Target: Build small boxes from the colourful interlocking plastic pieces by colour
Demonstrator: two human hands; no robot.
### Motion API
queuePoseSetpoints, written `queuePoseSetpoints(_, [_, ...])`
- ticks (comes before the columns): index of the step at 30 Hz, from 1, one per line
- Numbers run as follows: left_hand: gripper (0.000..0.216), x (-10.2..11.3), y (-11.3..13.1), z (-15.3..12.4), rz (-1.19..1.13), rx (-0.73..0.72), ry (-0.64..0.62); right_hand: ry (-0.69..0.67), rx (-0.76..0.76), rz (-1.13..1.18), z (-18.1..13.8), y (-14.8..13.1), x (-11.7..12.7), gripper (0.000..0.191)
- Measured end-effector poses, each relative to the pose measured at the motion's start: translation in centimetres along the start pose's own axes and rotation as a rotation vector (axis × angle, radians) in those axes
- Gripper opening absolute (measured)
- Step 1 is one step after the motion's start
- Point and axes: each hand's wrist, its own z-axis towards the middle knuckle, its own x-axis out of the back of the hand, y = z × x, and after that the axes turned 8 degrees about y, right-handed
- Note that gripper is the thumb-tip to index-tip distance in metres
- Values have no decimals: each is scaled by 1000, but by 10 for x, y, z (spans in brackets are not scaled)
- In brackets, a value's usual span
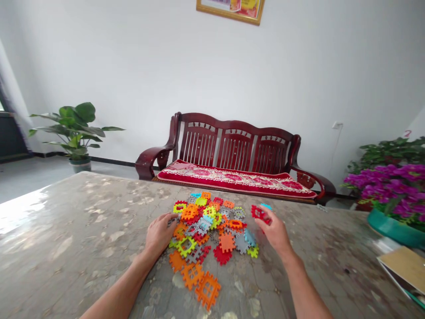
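Observation:
A heap of colourful interlocking plastic building tiles with notched edges lies on the table in front of me. My right hand holds a red window-frame tile between thumb and fingers, to the right of the heap. A bit of a blue tile shows just behind those fingers. At the heap's left edge is my left hand, its thumb and finger closed around a small grey tile, mostly hidden. Nearest me lie orange window tiles. Yellow-green tiles, a salmon square tile and red tiles sit among the others.
The table has a glossy, floral-patterned surface. At right are purple flowers in a teal planter and a brown notebook. Behind stands a dark red wooden bench with a red cover; a potted plant is at left.

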Motion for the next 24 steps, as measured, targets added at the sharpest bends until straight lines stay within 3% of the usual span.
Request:
queuePoseSetpoints(5, [34, -3, -3, 1, 4, -9, 5, 101, -28, -40, 24, 35, 33, 61])
queuePoseSetpoints(12, [33, -3, -4, 1, 5, -15, 25, -7, 70, -194, 36, 73, 46, 54])
queuePoseSetpoints(20, [35, -3, -4, 2, 18, -17, 11, -125, 146, -310, 47, 73, 49, 53])
queuePoseSetpoints(24, [34, -3, -4, 1, 14, -19, 20, -85, 143, -301, 46, 66, 51, 54])
